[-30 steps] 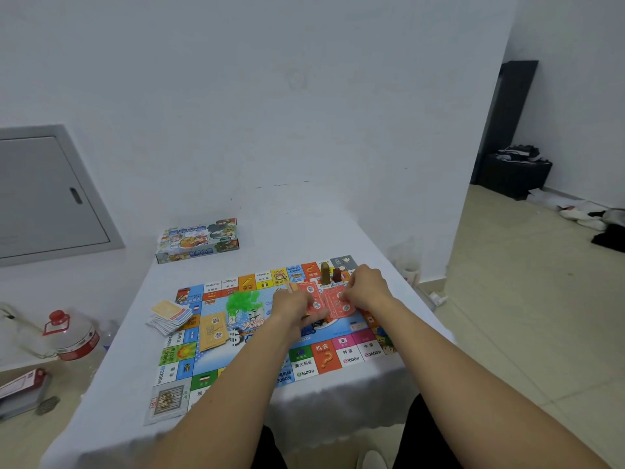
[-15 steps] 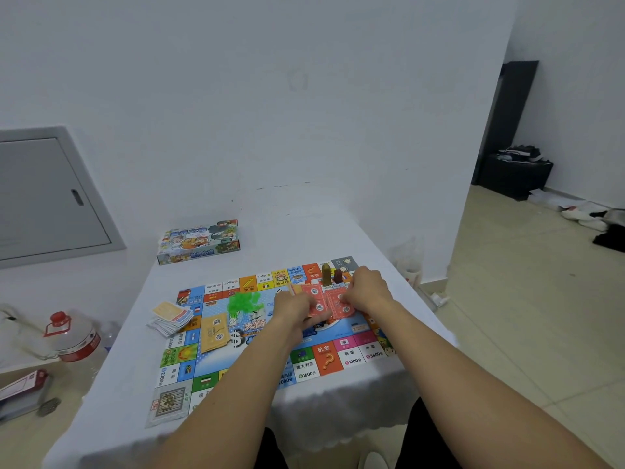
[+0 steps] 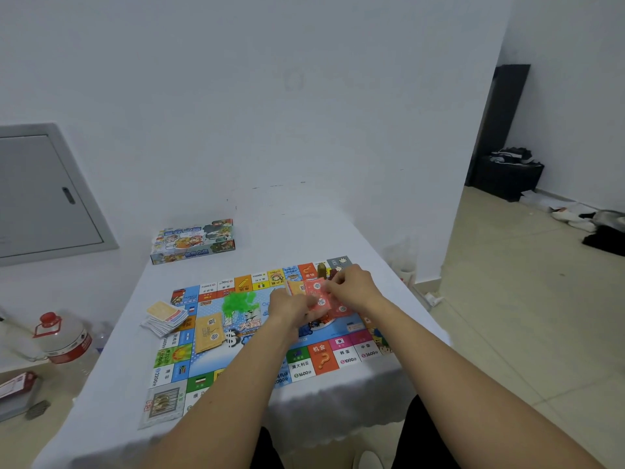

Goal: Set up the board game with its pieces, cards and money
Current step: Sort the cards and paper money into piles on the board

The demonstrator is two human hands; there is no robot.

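A colourful game board (image 3: 189,336) lies flat on the white table. Over its far right part both hands meet on a bundle of red paper money (image 3: 318,292). My left hand (image 3: 291,308) grips the notes from below left, and my right hand (image 3: 351,286) pinches their top right edge. Two small pawns (image 3: 321,269), one olive and one dark red, stand just behind the notes. An orange card stack (image 3: 209,333) lies on the board's left half, beside green plastic pieces (image 3: 240,301). A fanned pile of cards (image 3: 165,316) rests off the board's left edge.
The game box (image 3: 192,241) sits at the table's far left against the wall. A clear jug with a red cap (image 3: 62,338) stands on the floor to the left. Dark bags and clothes (image 3: 507,170) lie in the room to the right.
Both hands have lifted the red notes slightly and shifted their hold; my right hand moved a little up and away, my left hand closed in under the notes.
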